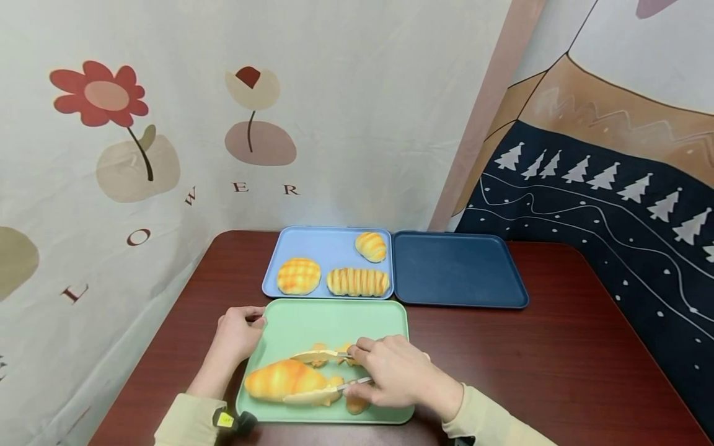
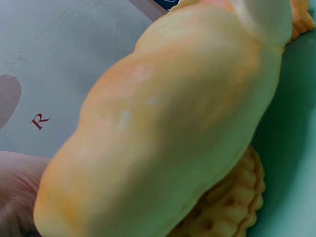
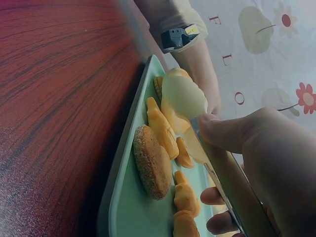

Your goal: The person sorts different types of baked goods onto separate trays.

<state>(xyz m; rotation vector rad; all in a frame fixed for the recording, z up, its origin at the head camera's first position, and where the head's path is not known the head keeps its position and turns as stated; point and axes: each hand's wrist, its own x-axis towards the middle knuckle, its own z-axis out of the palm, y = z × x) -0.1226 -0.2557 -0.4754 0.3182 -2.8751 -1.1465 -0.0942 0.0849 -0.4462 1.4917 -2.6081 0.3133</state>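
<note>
A green tray lies at the table's front edge. On it rests a long golden bread, which fills the left wrist view, with small pastries and a waffle-like piece beside it. My right hand grips cream-tipped tongs, whose two arms straddle the bread's right end. The tongs' tip shows beyond my thumb. My left hand grips the tray's left rim, thumb on top.
Behind the green tray sits a light blue tray with a round checkered bun, a striped loaf and a small roll. A dark blue tray lies to its right. Dark wood table; fabric walls close behind and at both sides.
</note>
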